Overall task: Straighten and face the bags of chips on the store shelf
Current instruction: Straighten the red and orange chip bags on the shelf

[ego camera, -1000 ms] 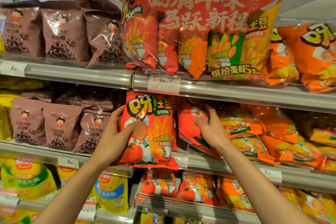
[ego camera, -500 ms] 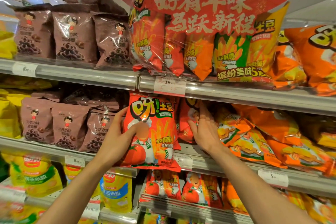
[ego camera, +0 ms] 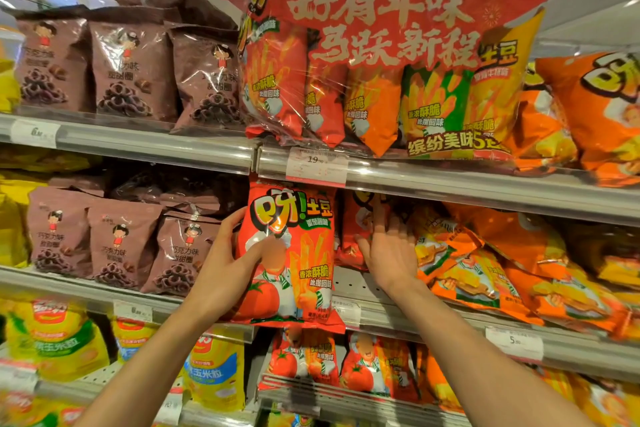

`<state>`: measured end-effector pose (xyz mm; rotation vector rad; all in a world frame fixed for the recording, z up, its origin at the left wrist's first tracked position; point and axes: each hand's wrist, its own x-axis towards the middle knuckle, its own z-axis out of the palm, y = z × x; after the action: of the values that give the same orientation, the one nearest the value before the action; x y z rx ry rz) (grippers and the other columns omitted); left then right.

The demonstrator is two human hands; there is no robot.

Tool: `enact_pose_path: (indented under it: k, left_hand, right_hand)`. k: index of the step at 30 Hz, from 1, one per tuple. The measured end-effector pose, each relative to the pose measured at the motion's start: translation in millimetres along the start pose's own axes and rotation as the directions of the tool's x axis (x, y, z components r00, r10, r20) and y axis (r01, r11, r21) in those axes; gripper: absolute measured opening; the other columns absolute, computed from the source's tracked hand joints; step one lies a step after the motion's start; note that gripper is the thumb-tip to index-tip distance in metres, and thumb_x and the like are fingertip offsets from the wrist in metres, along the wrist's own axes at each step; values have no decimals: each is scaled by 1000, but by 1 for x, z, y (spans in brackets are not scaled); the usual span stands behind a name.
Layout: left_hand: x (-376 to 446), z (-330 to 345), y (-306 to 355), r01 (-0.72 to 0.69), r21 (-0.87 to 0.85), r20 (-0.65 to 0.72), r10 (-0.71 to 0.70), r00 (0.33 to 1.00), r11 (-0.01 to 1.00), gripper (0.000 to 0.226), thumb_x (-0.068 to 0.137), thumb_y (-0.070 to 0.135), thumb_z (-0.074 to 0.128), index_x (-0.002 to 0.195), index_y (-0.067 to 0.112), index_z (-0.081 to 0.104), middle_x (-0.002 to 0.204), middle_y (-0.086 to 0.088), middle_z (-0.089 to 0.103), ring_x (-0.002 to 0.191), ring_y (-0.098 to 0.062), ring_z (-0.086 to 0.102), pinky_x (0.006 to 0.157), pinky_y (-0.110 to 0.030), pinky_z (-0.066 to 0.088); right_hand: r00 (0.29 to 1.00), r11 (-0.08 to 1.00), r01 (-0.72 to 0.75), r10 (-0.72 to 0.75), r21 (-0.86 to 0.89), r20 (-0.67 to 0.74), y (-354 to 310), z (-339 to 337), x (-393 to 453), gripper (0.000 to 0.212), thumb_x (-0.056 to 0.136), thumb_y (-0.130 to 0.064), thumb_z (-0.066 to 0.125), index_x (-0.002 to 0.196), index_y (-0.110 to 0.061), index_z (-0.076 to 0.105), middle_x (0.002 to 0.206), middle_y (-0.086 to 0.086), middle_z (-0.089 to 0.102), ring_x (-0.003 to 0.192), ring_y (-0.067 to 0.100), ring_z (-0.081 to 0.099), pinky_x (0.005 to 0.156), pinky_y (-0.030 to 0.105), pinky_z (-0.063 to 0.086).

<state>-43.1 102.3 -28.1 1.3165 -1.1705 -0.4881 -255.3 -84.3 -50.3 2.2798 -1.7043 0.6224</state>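
Observation:
A red tomato-flavour chip bag (ego camera: 298,253) stands upright at the front edge of the middle shelf (ego camera: 433,319), its face towards me. My left hand (ego camera: 225,263) grips its left side, thumb across the front. A second red bag (ego camera: 353,229) stands deeper on the shelf, behind and right of the first. My right hand (ego camera: 388,250) lies against it with straight fingers, pressing it back. Right of that hand, several orange chip bags (ego camera: 485,270) lie slumped and tilted.
Brown chocolate-ring bags (ego camera: 117,246) fill the middle shelf's left part and the upper shelf's left. A big red multipack (ego camera: 381,62) sits on the upper shelf above my hands. Yellow corn bags (ego camera: 214,371) and more red bags (ego camera: 332,364) are on the lower shelf.
My right hand has let go of the second red bag's edge and now presses flat against it, pushing it deeper and upright. My left hand keeps its hold on the front bag.

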Motion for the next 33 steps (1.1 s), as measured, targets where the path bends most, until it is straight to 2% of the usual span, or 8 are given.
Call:
enact_pose_path:
  k: [3,9,13,17,21,25,29,33]
  left_hand:
    - [0,1,-1,-6,-2,-2,6,1000,1000,57,92,34,66,143,38,41,121,23,62,100,9,65,84,-22,53]
    - [-1,0,-8,8,-52,9,-7,1000,999,59,90,34,68,143,39,41,122,16,65,102,-5,70,85,-33,58]
    - [1,3,-9,-7,-58,0,7,1000,998,59,91,31,69,143,38,41,123,13,66,105,-7,69,90,-35,56]
    - [3,15,-14,-29,-53,-25,28,999,998,62,91,31,69,144,37,39,124,15,65,107,-2,67,93,-32,54]
    - [3,41,-13,-76,-29,-58,74,996,997,63,91,31,69,145,35,36,122,23,60,102,12,62,80,-9,51]
    - [10,70,-14,-92,-6,-61,92,994,996,67,91,37,70,146,37,32,132,21,54,119,5,56,100,-25,47]
    - [14,91,-9,-126,29,51,125,991,992,66,95,36,64,149,34,27,129,34,41,104,36,40,84,5,35]
    - [23,79,-10,-184,148,17,184,983,972,62,95,41,63,150,31,36,140,14,49,116,12,50,100,-20,45]
  right_hand:
    - [999,997,10,-7,-77,49,-2,11,2,77,99,-66,19,159,-21,2,164,17,19,149,33,23,120,50,16]
    - [977,998,-21,32,-55,209,0,19,10,97,86,-81,0,157,-20,19,161,21,26,147,36,29,120,54,18]
    - [980,959,-34,-23,281,197,6,0,12,79,98,-67,24,159,-26,-3,166,16,-7,153,35,7,122,46,10]
    - [987,791,-65,-39,609,156,20,-26,-3,63,104,-44,38,157,-16,21,162,14,23,149,29,24,118,37,23]
    - [982,664,-79,-76,744,172,23,-52,-46,63,100,-54,42,155,-26,28,155,-7,37,138,10,39,116,37,33]
    - [982,553,-94,-83,828,167,5,-57,-79,96,79,-81,50,157,-38,13,154,-15,36,138,4,40,115,34,35]
    - [991,562,-105,-9,821,133,-3,-47,-74,102,80,-71,63,158,-33,8,154,-10,37,140,13,40,114,38,39]
    - [995,576,-101,71,811,74,7,-39,-65,86,93,-59,54,159,-30,6,164,-5,18,150,15,21,120,34,23]
